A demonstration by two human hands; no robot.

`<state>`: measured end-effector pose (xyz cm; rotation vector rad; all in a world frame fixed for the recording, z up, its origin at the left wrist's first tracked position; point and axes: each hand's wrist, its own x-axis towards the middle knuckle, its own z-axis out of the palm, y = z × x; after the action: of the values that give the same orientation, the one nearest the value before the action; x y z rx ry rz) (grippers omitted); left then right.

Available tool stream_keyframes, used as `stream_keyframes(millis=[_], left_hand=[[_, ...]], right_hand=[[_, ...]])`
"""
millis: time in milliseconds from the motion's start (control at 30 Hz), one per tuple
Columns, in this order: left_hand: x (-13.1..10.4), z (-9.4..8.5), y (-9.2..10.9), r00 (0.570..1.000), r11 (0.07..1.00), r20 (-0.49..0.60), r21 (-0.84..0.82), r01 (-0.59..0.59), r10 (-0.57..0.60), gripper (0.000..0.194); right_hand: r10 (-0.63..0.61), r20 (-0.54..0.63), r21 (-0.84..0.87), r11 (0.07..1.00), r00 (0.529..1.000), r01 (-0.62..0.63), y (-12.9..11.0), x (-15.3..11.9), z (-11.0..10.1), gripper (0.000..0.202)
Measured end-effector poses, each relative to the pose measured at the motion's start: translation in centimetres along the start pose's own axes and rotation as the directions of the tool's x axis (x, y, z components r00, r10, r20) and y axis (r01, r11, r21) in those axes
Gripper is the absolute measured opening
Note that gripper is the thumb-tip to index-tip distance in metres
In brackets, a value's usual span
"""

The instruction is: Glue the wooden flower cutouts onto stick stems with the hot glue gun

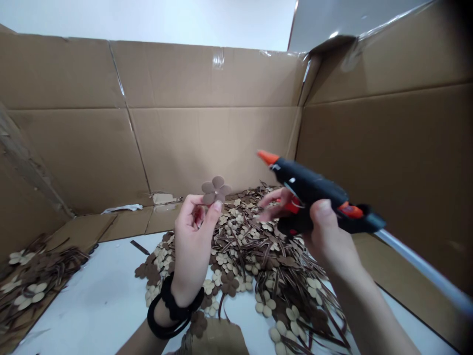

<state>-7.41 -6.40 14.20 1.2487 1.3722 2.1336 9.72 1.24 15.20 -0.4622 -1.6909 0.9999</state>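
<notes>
My left hand (195,231), with black bands at the wrist, pinches a brown five-petal flower (216,191) between thumb and fingertips. The flower is held up with its face toward me. To the right, my right hand (314,227) is wrapped round a black glue gun (314,182) with an orange nozzle and a red trigger. The nozzle points up and left, apart from the flower, and a long pale glue stick (424,266) comes out of its back end. Some fingers of that hand are blurred.
Below the hands lies a large heap of brown and cream flowers with thin strips (266,251) on a white surface (99,296). A smaller pile (33,276) is at the left. Cardboard walls (221,133) stand behind and at both sides. A cardboard piece (218,337) lies at the front.
</notes>
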Motion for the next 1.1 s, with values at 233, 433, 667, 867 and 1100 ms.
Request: stream_keyframes(millis=[233, 433, 667, 867, 1100], left_hand=[[-1.2, 1.2, 0.5, 0.96, 0.947, 0.179, -0.206, 0.248, -0.213, 0.012], [-1.8, 1.8, 0.3, 0.932, 0.91, 0.245, -0.254, 0.327, -0.266, 0.015], [-1.6, 1.9, -0.3, 0.939, 0.933, 0.248, -0.21, 0.291, -0.237, 0.016], [-0.1, 0.7, -0.6, 0.888, 0.976, 0.41, 0.028, 0.214, -0.206, 0.015], [2.4, -1.2, -6.2, 0.821, 0.432, 0.445, 0.858, -0.277, -0.357, 0.031]], right_hand=[[0.029, -0.132, 0.082, 0.996, 0.991, -0.019, 0.4, 0.3, 2.2, 0.028], [0.101, -0.049, 0.235, 0.968, 0.994, -0.087, 0.5, 0.3, 3.2, 0.021], [0.152, -0.03, 0.283, 0.949, 0.988, -0.138, 0.9, 0.4, 3.6, 0.025], [0.117, -0.065, 0.321, 0.943, 0.991, -0.09, 1.1, 0.6, 3.5, 0.022], [0.089, -0.134, 0.298, 0.954, 0.987, -0.046, 0.7, 0.8, 2.9, 0.022]])
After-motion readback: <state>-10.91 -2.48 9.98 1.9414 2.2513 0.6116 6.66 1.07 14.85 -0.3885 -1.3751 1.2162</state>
